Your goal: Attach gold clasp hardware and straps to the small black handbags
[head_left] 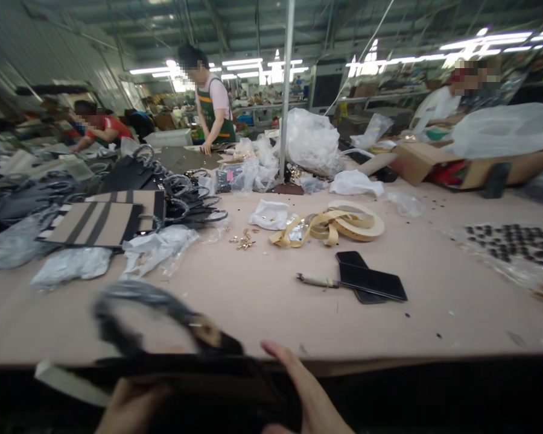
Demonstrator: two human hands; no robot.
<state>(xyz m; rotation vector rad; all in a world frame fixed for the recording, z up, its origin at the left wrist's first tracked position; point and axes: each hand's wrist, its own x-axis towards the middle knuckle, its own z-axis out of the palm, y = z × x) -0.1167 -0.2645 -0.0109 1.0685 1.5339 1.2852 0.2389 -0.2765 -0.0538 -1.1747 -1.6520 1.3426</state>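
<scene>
At the bottom of the view my hands hold a black handbag [194, 386] just in front of the table edge. Its blurred, curved handle [136, 304] rises over the pink-beige tabletop [235, 313]. My left hand [131, 410] grips the lower left of the bag, and a pale strip [70, 383] sticks out beside it. My right hand [305, 392] lies against the bag's right side, fingers pointing up and left. Nearest on the table are a knife [314, 280] and two black phones [371, 281]. Small gold metal fittings [243, 240] lie farther left.
A tan tape roll [339, 224] lies beyond the phones. Stacked black-and-tan bags [95, 223] and plastic wrappings cover the far left. Dark studs on a plastic sheet [511, 244] lie right. A cardboard box [470, 166] and a metal pole [287, 90] stand beyond; co-workers stand around.
</scene>
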